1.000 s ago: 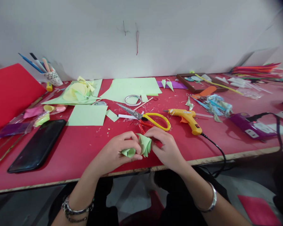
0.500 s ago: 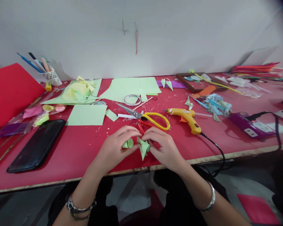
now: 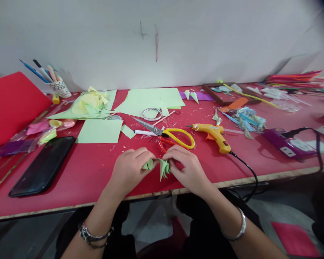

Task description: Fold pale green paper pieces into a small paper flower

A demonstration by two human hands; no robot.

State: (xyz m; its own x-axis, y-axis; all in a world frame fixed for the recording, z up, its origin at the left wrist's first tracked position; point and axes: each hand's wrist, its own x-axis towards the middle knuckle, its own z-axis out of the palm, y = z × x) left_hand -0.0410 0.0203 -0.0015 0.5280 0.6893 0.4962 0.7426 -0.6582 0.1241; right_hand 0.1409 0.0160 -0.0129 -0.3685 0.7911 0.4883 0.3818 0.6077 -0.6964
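Two hands meet at the near table edge: left hand (image 3: pixel 129 169) pinching a rolled green paper cone (image 3: pixel 148 165), right hand (image 3: pixel 187 169) gripping a pointed paper cluster (image 3: pixel 164 167), seemingly mid-joining; careful alignment comes next.

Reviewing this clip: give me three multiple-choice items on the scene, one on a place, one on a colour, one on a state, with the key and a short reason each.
1. Where does the black phone lie?
A. left of the hands
B. beside the glue gun
C. in the wooden tray

2. What colour are the scissor handles?
A. blue
B. yellow
C. black

3. How is the small green paper piece held?
A. lying alone on the table
B. pinched by one hand only
C. gripped between both hands

Key: 1 A, the phone rests on the red table left of the left hand. 2 B, the loops are yellow. 3 C, the left hand and right hand both pinch it.
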